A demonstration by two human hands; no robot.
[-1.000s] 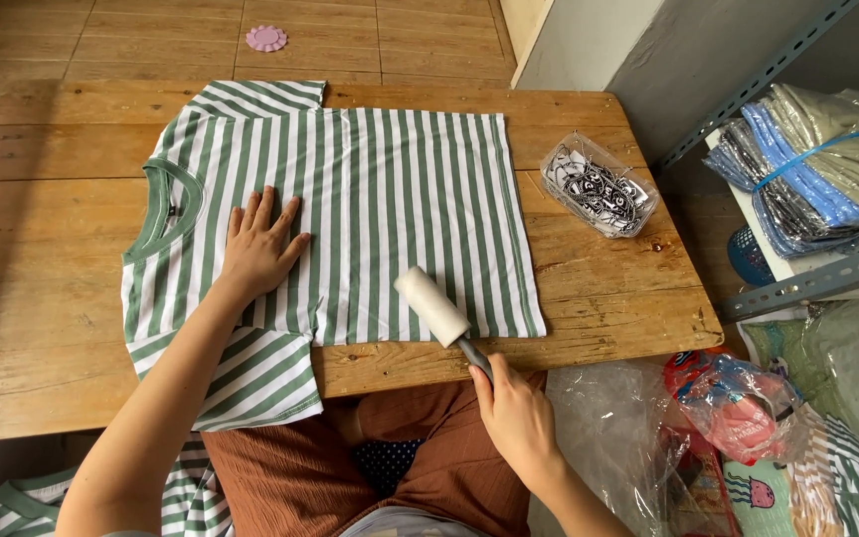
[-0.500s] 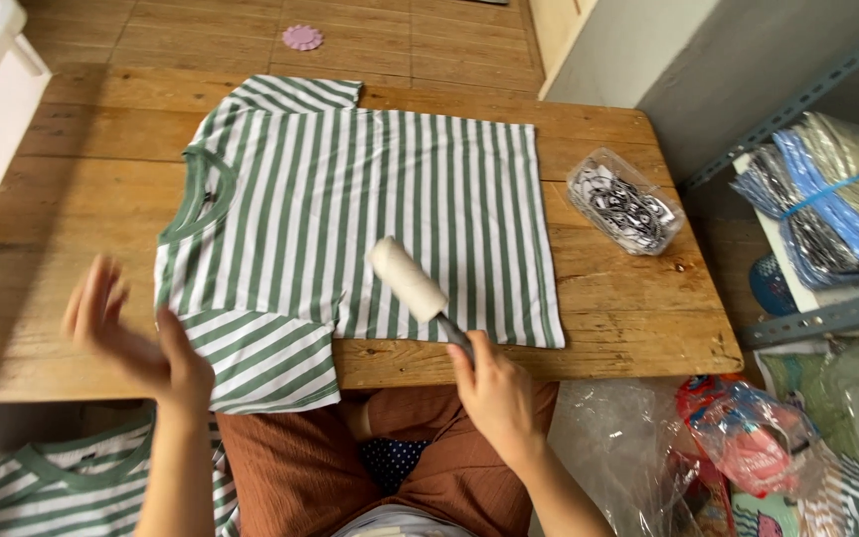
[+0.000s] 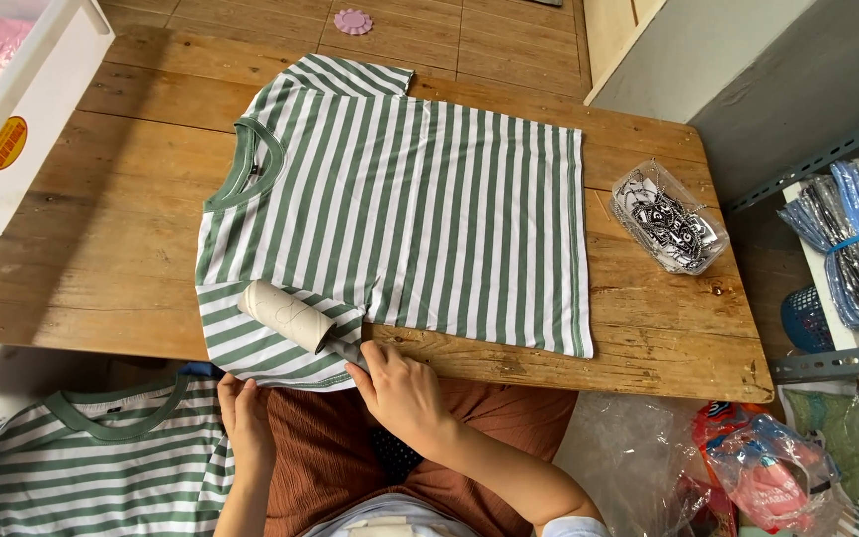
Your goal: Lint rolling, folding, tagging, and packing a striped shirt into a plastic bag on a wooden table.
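A green-and-white striped T-shirt lies spread flat on the wooden table, neck to the left. My right hand grips the handle of a lint roller, whose pale roll rests on the shirt's near sleeve at the table's front edge. My left hand is down at my lap below the table edge, fingers curled on the edge of a second striped shirt lying at lower left.
A clear plastic container of small dark items sits at the table's right end. A white bin stands at left. Metal shelving with bagged garments is at right, plastic bags on the floor.
My left hand left the shirt on the table and dropped to my lap. The lint roller moved left from the shirt's hem to the near sleeve.
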